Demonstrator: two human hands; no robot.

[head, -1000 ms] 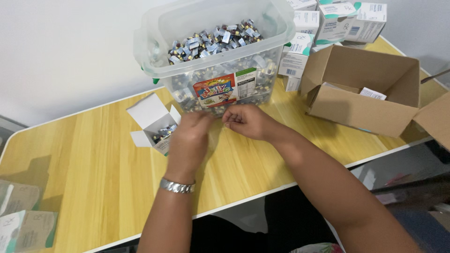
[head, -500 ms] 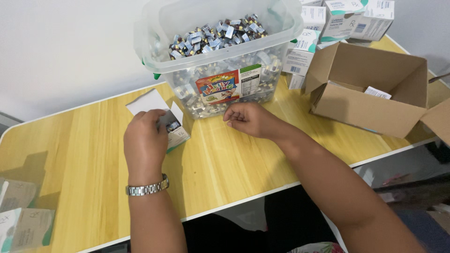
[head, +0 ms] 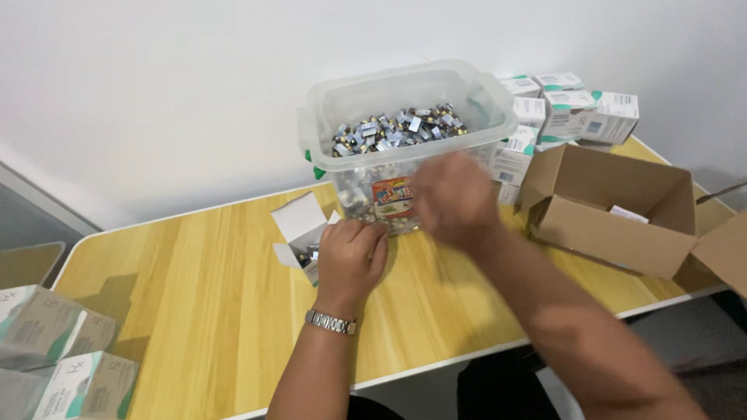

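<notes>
My left hand (head: 350, 257), with a metal watch on the wrist, lies curled over a small white open carton (head: 298, 225) on the wooden table (head: 194, 311). The carton's flap stands up and small vials show inside it. Just behind stands a clear plastic bin (head: 333, 163) heaped with small silver-capped vials (head: 397, 128). My right hand (head: 451, 198) is raised in front of the bin's wall. It is blurred by motion, so anything in its fingers is hidden.
An open brown cardboard box (head: 615, 225) sits at the right with a small white carton inside. White and green cartons (head: 572, 109) are stacked behind it. More such cartons (head: 66, 358) lie at the near left corner. The table's front edge is close to me.
My left hand has brought the small carton rightward, close to the bin. My right hand has lifted off the table and moved up toward the bin.
</notes>
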